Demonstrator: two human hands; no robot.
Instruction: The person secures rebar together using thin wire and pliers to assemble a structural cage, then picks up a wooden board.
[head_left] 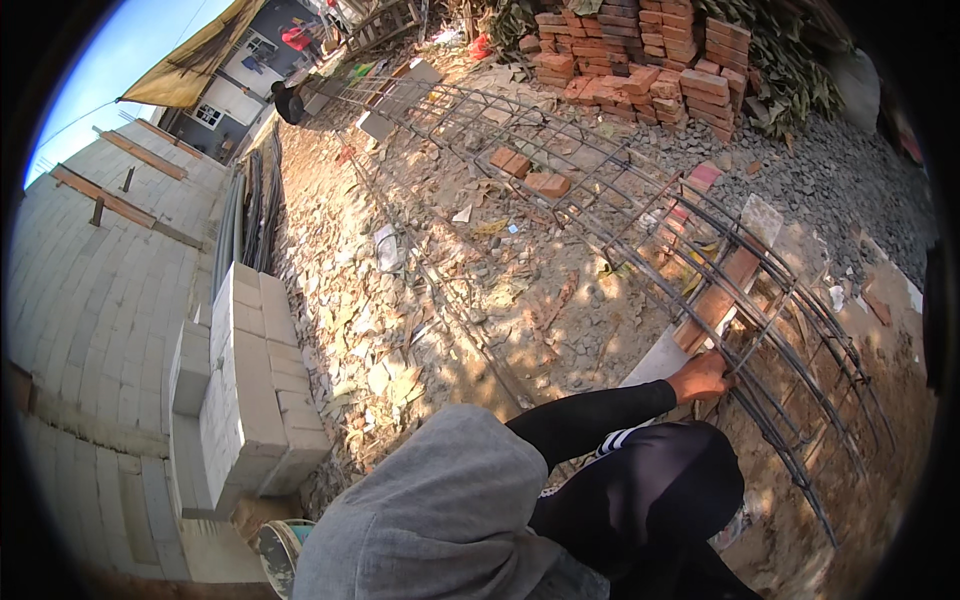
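A long reinforcement cage point(590, 205) of thin steel bars and square stirrups runs from the far left toward the near right. At its near end my left hand point(703, 378), in a black sleeve, is closed with the fingers curled around a steel rebar; the fingertips are partly hidden. Just beyond the hand, a wooden plank point(718, 300) lies across under the bars. Beside the wrist is a pale flat board or block point(655, 362). My bent knee point(690, 480) in black, striped trousers is close below the hand. My right hand does not show.
Grey lightweight blocks point(262, 400) are stacked at left, before a block wall point(95, 300). Stacked red bricks point(640, 60) and gravel point(800, 200) lie at far right. Loose bricks point(547, 185) sit by the cage. A person in dark clothes point(290, 103) crouches at its far end.
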